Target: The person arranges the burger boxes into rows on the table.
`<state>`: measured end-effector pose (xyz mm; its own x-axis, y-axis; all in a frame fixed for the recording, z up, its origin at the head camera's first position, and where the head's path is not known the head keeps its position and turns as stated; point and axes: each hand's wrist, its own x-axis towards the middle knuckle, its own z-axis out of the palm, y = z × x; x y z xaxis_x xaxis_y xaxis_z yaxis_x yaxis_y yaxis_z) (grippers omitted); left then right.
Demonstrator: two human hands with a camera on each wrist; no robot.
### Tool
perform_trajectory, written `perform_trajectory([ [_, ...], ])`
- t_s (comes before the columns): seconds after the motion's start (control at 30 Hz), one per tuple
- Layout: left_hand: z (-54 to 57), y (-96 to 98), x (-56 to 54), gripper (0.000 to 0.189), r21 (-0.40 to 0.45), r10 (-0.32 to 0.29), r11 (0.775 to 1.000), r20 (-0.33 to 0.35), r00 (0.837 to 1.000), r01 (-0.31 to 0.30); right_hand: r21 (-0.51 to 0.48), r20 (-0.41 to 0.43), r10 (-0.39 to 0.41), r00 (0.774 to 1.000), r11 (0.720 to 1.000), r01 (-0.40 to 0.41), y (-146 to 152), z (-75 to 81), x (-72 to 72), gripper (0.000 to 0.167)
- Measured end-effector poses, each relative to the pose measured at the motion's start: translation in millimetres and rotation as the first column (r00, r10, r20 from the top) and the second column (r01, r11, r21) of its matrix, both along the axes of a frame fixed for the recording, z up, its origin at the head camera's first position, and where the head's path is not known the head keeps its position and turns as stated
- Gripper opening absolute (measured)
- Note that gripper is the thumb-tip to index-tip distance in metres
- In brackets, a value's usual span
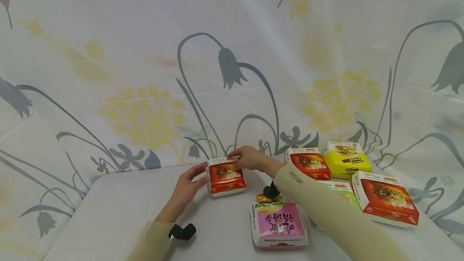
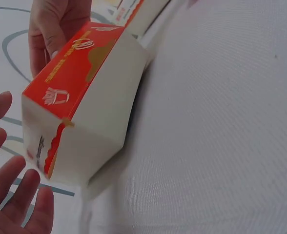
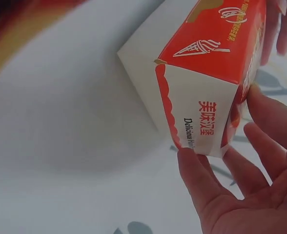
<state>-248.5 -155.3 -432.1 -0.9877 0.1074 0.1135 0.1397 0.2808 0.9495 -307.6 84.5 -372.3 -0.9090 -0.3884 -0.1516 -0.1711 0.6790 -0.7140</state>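
A red and white burger box [image 1: 227,178] sits on the white cloth near its back edge, between both hands. At its right side the right hand [image 1: 250,158] holds it; in the right wrist view the thumb and fingers [image 3: 197,173] lie around its back corner. On the other side is the left hand [image 1: 189,183], its fingers spread and slightly bent. The left wrist view shows a gap between those fingers [image 2: 24,195] and the box's white end. A pink and white burger box [image 1: 279,222] lies nearer, below the right forearm.
To the right stand two more red burger boxes [image 1: 309,163], a yellow box [image 1: 347,159] and a green-and-white box [image 1: 342,190], partly covered by the right sleeve [image 1: 326,208]. A flower-printed curtain [image 1: 203,104] rises behind the cloth surface [image 1: 119,208].
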Motion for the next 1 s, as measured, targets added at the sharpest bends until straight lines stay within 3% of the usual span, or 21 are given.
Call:
perform_trajectory([
  [0.23, 0.0, -4.0, -2.9, 0.049, 0.004, -0.002, 1.0, -0.014, 1.0, 0.002, 0.053, -0.057, 0.032, 0.998, 0.998, -0.029, -19, 0.6, 2.2, 0.039],
  [0.57, -0.1, -19.8, -1.9, 0.054, -0.009, 0.008, 1.0, 0.005, 1.0, -0.008, -0.04, 0.001, -0.017, 1.0, 0.999, 0.017, -33, -1.5, 11.3, 0.043],
  [1.0, 0.5, -47.6, 7.2, 0.055, -0.047, 0.008, 0.999, 0.024, 1.0, -0.006, -0.079, 0.002, 0.054, 0.999, 0.995, -0.054, -46, -4.8, 19.8, 0.056],
])
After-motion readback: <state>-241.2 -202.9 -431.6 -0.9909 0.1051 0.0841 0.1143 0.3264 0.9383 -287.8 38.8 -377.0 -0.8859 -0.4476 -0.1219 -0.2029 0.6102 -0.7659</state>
